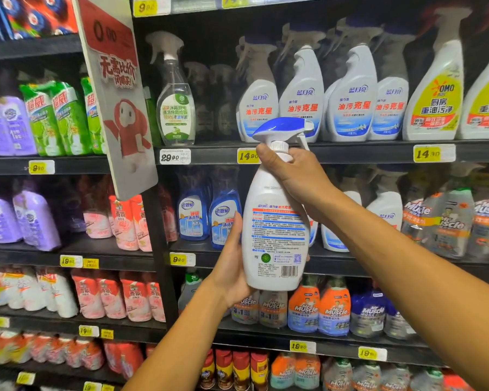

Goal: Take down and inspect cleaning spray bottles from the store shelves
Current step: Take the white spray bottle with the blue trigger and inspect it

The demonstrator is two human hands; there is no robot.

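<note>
Grip firm: right hand [295, 176] wrapped round the neck of the spray bottle [275, 221], left hand [233, 266] cupping its base; held upright, back label facing, off the shelf [350, 152] edge. Best kept steady, turned slowly for reading.

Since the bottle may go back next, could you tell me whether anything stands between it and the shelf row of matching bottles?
Nothing visible does. The spray bottle, held by the left hand and right hand, hangs in front of the shelf, with open air up to the matching bottles.
</note>
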